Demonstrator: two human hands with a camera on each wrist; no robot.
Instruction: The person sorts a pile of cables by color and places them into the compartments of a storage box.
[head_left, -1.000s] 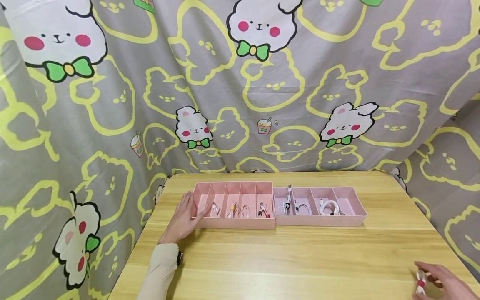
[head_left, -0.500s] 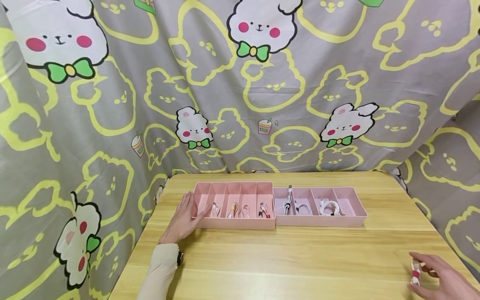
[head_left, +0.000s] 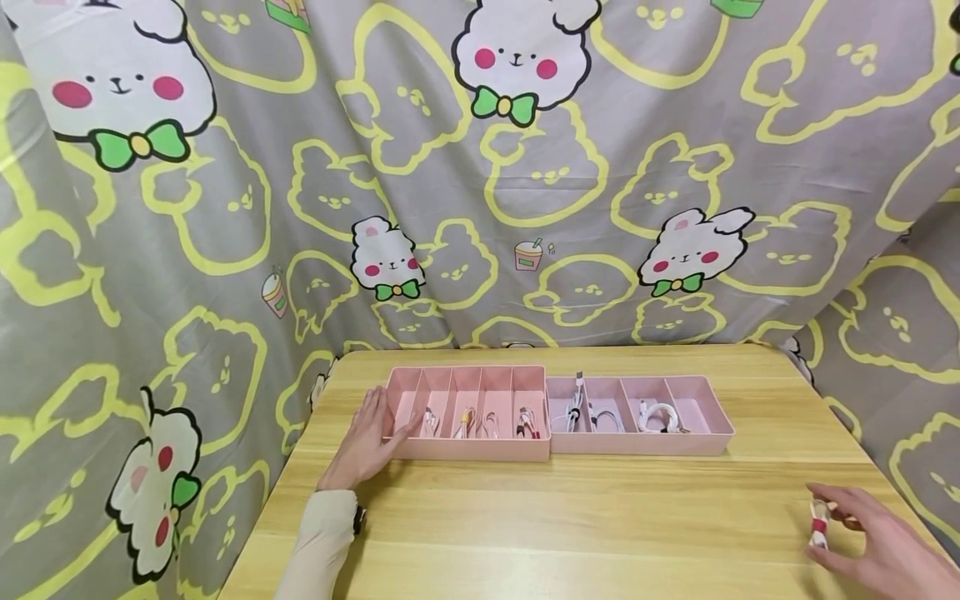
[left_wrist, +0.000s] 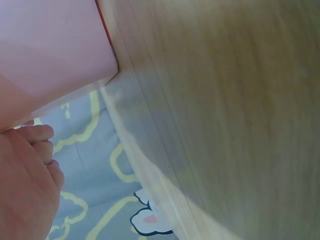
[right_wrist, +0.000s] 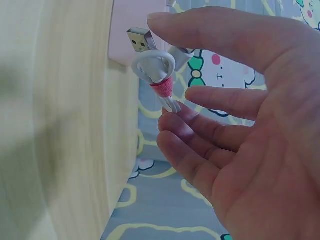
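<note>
My left hand (head_left: 360, 442) rests at the left front corner of the pink divided box (head_left: 472, 450), fingers along its left wall and thumb over the front rim. In the left wrist view the fingers (left_wrist: 42, 150) lie near the box's pale wall (left_wrist: 60, 45). At the lower right, my right hand (head_left: 873, 533) pinches a coiled white USB cable (head_left: 819, 527) by its ends between thumb and fingers, above the table. A red tie (right_wrist: 162, 88) wraps its middle, and the metal USB plug (right_wrist: 142, 40) points up beside the thumb.
A mauve divided box (head_left: 637, 443) adjoins the pink one on its right. Coiled cables lie in several compartments of both; the leftmost pink and rightmost mauve compartments show bare floors. A patterned curtain (head_left: 570, 325) hangs behind the wooden table (head_left: 600, 525).
My right hand has moved inward to the left and farther forward over the table, carrying the USB cable. The left hand stays at the pink box's corner.
</note>
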